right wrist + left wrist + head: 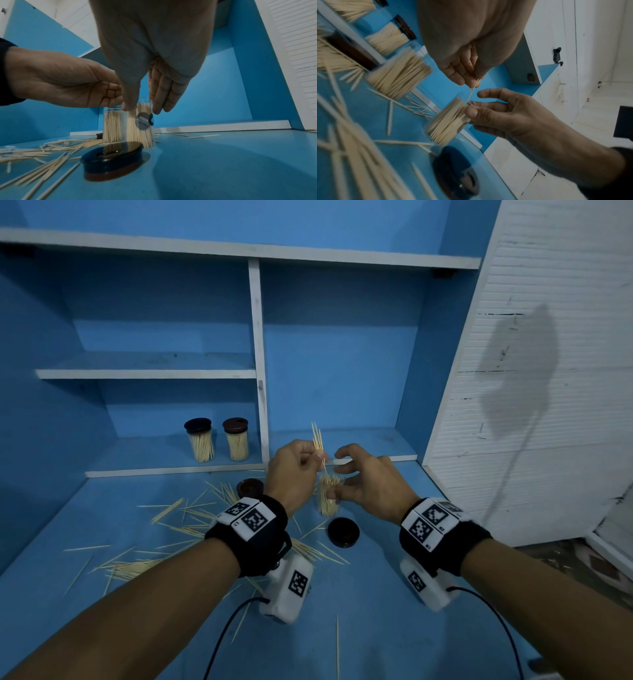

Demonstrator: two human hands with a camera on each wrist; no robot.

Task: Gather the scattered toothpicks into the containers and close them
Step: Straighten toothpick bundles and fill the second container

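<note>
My left hand [320,455] pinches a small bundle of toothpicks [317,440] upright, just above an open clear container [329,496] packed with toothpicks. My right hand [339,474] holds that container [142,125] near its rim, thumb in front and fingers behind, index finger raised. One toothpick [471,93] points from the left fingers down to the container's mouth. A second open container [114,125] stands just left of it, hidden by my left hand in the head view. Many loose toothpicks [164,559] lie scattered on the blue surface at the left.
Two dark lids lie loose: one [343,532] in front of the held container, one [250,487] behind my left wrist. Two lidded containers [199,441] [236,440] stand on the low shelf. A white divider [260,392] rises just behind the hands.
</note>
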